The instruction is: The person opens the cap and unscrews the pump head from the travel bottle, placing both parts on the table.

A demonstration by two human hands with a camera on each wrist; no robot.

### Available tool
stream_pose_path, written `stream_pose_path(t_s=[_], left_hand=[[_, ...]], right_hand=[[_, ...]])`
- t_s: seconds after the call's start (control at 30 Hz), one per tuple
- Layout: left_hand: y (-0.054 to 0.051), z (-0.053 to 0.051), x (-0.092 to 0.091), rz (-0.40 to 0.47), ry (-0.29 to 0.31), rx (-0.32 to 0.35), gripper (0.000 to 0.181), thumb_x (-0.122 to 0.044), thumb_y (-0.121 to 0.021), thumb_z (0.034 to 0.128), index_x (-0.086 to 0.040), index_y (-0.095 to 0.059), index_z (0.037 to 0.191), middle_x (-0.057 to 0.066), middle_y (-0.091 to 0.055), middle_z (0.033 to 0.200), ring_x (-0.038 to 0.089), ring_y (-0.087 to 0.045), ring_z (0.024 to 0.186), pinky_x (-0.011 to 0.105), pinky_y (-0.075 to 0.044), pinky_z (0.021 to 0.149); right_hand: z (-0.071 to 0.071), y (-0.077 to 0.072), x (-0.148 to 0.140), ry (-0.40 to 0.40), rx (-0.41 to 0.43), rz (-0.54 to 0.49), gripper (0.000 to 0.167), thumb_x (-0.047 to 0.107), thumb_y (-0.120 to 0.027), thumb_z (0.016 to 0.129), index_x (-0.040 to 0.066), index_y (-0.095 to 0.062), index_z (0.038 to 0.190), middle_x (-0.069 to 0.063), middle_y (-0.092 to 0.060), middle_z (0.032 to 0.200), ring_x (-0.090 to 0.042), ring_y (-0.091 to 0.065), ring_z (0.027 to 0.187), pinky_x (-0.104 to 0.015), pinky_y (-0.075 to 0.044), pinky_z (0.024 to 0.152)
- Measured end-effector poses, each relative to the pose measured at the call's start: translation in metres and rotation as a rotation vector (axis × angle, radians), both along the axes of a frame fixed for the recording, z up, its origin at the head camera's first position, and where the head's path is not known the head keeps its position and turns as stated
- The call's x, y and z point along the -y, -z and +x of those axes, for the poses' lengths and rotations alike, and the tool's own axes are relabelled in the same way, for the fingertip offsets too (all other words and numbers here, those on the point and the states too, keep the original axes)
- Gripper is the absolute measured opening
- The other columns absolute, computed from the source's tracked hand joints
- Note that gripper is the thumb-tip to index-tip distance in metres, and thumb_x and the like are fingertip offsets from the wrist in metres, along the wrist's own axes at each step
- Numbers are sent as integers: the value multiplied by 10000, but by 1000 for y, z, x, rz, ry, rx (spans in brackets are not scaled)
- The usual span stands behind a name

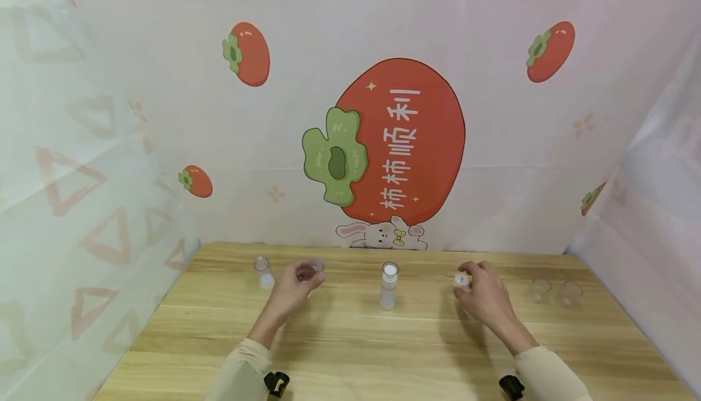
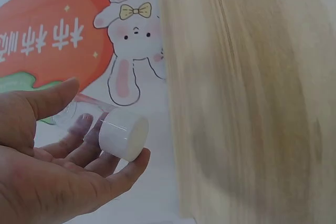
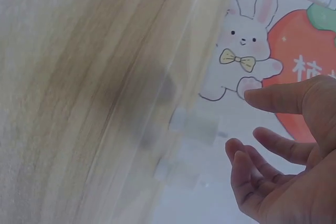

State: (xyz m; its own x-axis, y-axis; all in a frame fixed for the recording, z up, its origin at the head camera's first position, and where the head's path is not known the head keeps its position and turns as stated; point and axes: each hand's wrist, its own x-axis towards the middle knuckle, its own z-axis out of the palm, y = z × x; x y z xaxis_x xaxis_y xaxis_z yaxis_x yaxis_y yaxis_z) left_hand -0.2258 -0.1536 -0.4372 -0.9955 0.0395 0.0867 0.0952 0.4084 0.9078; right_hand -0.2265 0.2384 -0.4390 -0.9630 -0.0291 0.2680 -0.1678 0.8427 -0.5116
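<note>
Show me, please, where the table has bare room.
Bare tabletop lies nearer than the middle bottle, between the forearms. Narrower gaps separate that bottle from the left hand and the right hand. It is more crowded outside both hands: a container at left, two clear cups at right.

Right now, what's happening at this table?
A person's left hand holds a clear container with a white end. The right hand is at a small clear item, fingers apart; whether it touches is unclear. A white-and-clear container stands between the hands, a similar one left of the left hand; clear pieces sit farther right.
</note>
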Motion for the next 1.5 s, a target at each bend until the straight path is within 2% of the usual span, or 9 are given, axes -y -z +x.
stream_pose_path(t_s=[0.13, 0.33, 0.6, 1.0, 1.27, 1.5], left_hand=[[5, -3, 8, 21, -23, 25, 447, -123, -660, 991, 73, -499, 1359, 208, -628, 1250, 381, -598, 1172, 516, -495, 1001], [9, -5, 18, 33, -64, 71, 542, -150, -639, 1005, 95, -398, 1424, 300, -560, 1344, 469, -537, 1260, 560, -459, 1033], [14, -10, 27, 84, -75, 87, 572, -100, -608, 1011, 127, -317, 1449, 367, -477, 1400, 510, -484, 1297, 572, -436, 1052], [19, -17, 33, 118, -155, 128, 597, -73, -626, 993, 133, -306, 1453, 390, -401, 1458, 525, -418, 1349, 571, -387, 1095], [20, -17, 35, 120, -160, 146, 603, -60, -606, 999, 153, -267, 1450, 418, -366, 1458, 551, -401, 1344, 608, -357, 1101], [19, -19, 34, 148, -174, 152, 586, -67, -615, 996, 123, -295, 1449, 388, -395, 1452, 534, -415, 1340, 602, -360, 1104]], right_hand=[[4, -3, 3, -21, -16, -5, 417, 84, -797, 818, -37, -655, 1191, -244, -604, 1101, -269, -624, 827, -401, -511, 641], [9, -5, 8, -56, -41, -7, 403, 80, -793, 816, -22, -661, 1183, -202, -609, 1076, -265, -631, 826, -392, -506, 654], [13, -6, 12, -90, -48, -7, 420, 71, -806, 797, -15, -659, 1182, -192, -614, 1076, -221, -633, 802, -372, -503, 646], [16, -5, 16, -130, -30, -10, 457, 68, -833, 781, -8, -648, 1192, -174, -619, 1084, -192, -608, 784, -342, -483, 646], [19, -6, 19, -149, -9, -17, 460, 69, -835, 787, -1, -643, 1199, -157, -617, 1074, -166, -593, 775, -317, -481, 643], [23, -7, 22, -166, 0, -33, 446, 64, -829, 789, 4, -649, 1193, -138, -614, 1046, -155, -587, 772, -307, -490, 658]])
